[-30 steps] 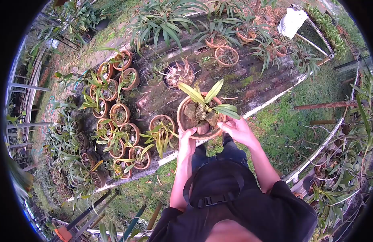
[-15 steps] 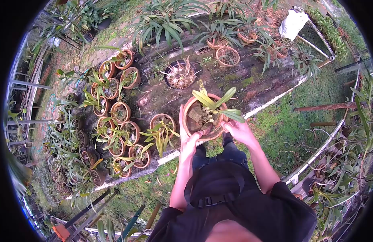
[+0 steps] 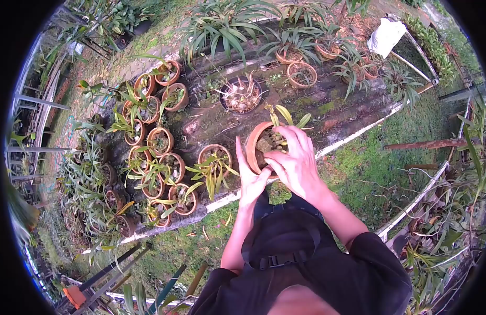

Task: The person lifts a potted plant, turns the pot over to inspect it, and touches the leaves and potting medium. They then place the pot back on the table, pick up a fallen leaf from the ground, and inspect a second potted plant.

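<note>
A clay pot (image 3: pixel 252 147) is held tilted over the near edge of the bench, with a brown chunk of potting material (image 3: pixel 264 143) inside. From it rises a plant with long green leaves (image 3: pixel 285 114). My left hand (image 3: pixel 252 181) grips the pot's left side, thumb at the near rim. Curled over the pot's right side, my right hand (image 3: pixel 298 163) has its thumb inside near the chunk and its fingers by the plant's base. What lies under those fingers is hidden by the hand.
Several potted plants (image 3: pixel 160 142) crowd the bench's left side. A dark pot of pale bulbs (image 3: pixel 241 95) stands beyond my hands, with a clay pot (image 3: pixel 301 75) farther back. A white bag (image 3: pixel 385 38) hangs at the back right corner. Grass (image 3: pixel 358 168) lies beyond the bench's white edge.
My right hand has left the pot's right rim and moved up and inward over the pot, covering part of the plant. My left hand keeps its hold, and the pot is tilted more.
</note>
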Tool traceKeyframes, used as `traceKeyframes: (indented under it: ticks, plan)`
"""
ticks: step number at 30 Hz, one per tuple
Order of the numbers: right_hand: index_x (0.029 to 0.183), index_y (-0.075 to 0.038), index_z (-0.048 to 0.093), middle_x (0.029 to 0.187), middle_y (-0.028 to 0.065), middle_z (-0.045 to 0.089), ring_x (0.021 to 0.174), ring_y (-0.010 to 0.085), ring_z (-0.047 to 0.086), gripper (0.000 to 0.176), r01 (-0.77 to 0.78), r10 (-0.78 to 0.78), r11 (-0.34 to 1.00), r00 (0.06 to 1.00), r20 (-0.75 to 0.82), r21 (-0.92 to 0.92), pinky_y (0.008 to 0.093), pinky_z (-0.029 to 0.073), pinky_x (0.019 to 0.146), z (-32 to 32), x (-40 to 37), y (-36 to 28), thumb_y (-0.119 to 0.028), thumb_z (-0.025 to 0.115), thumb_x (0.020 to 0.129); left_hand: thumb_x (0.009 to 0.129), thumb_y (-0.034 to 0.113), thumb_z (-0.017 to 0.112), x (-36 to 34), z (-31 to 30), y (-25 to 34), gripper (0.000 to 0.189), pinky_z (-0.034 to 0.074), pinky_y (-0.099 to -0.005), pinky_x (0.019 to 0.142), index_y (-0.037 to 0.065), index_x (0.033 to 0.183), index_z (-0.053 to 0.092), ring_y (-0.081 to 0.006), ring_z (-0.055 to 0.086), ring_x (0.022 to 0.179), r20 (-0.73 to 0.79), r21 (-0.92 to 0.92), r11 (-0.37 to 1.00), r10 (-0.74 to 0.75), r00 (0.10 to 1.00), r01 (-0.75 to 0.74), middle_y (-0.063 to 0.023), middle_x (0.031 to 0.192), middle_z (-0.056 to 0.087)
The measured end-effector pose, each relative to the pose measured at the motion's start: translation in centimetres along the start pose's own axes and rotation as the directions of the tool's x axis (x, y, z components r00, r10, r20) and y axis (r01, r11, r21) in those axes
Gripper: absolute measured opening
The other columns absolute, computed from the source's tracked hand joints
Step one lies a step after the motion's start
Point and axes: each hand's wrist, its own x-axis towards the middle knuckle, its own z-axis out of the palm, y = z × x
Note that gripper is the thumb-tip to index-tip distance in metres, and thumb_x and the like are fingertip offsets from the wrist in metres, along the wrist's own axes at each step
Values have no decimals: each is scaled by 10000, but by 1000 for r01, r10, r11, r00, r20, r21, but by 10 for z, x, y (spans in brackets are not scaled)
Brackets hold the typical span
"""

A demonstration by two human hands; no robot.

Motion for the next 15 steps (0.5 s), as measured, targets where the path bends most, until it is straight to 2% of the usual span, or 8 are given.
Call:
traceKeyframes:
  ticks: [1, 2, 5, 7, 9, 15]
  plan:
    - [879, -91, 785, 1445, 150, 509, 1344, 385, 447, 126, 30, -30, 1000, 999, -16, -7, 519, 383, 1067, 8, 3, 3, -138, 779, 762, 779, -27, 677, -1, -1, -4, 1162, 431, -434, 1141, 99, 1630, -104, -324, 460, 1400, -2, 18, 1000, 7, 1000, -7, -242, 1555, 364]
    - [855, -94, 791, 1534, 157, 453, 1420, 417, 377, 120, 60, -60, 998, 998, -31, -14, 537, 346, 1127, 14, 5, 6, -143, 792, 744, 819, -18, 709, -1, 1, -5, 1164, 501, -411, 1062, 135, 1635, -106, -288, 561, 1278, -5, 21, 998, 62, 998, -62, -221, 1528, 401]
    - [796, -92, 789, 1628, 165, 348, 1503, 448, 257, 84, 30, -29, 999, 999, 44, -17, 589, 257, 1193, 27, 5, 10, -146, 784, 732, 851, -42, 714, -6, 2, -7, 1162, 548, -367, 970, 184, 1637, -112, -228, 616, 1121, 3, -51, 997, 60, 998, -60, -192, 1495, 436]
    - [779, -90, 788, 1630, 164, 347, 1503, 454, 253, 79, -2, 4, 1000, 997, 79, -30, 608, 247, 1196, 30, 5, 7, -148, 778, 726, 862, -60, 713, -7, 1, -9, 1166, 566, -344, 923, 209, 1638, -115, -194, 628, 1037, -8, -32, 998, 47, 999, -48, -175, 1476, 454]
    - [765, -83, 780, 1627, 164, 352, 1501, 457, 253, 73, -20, 23, 999, 995, 93, -27, 622, 241, 1195, 33, 4, 7, -145, 770, 726, 868, -72, 709, -8, 1, -8, 1168, 564, -343, 924, 219, 1637, -120, -191, 625, 1036, -17, -16, 999, 29, 999, -29, -171, 1474, 457]
    - [752, -48, 710, 1514, 181, 462, 1461, 462, 312, 73, -25, 31, 997, 996, 89, -70, 639, 251, 1180, 42, 1, 8, -113, 743, 742, 863, -100, 673, -8, 1, -14, 1155, 487, -406, 1070, 200, 1635, -132, -270, 527, 1311, -6, 56, 993, 101, 995, -101, -192, 1520, 414]
